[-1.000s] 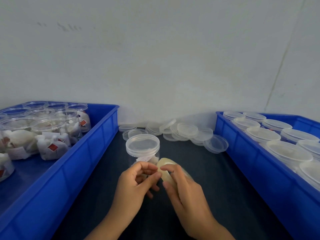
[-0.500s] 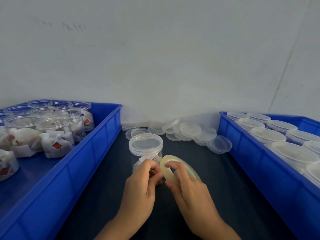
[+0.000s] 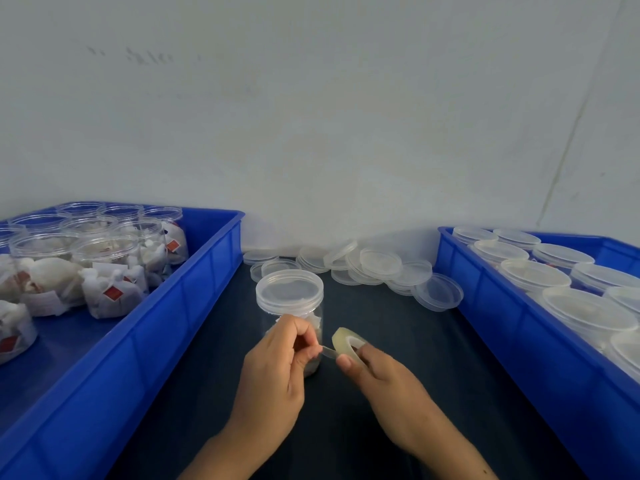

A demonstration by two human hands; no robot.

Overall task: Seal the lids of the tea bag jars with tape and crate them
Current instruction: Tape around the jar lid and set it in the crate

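A clear tea bag jar with its lid on stands upright on the dark table in the middle. Just in front of it, my right hand holds a small roll of clear tape. My left hand pinches the free end of the tape, and a short strip is stretched between the two hands. The lower part of the jar is hidden behind my left hand.
A blue crate on the left holds several open jars of tea bags. Another blue crate on the right holds several lidded jars. Loose clear lids are piled at the back against the white wall.
The hands have moved apart: my left hand has pulled a short strip of tape off the roll, and the roll has tilted and shifted right.
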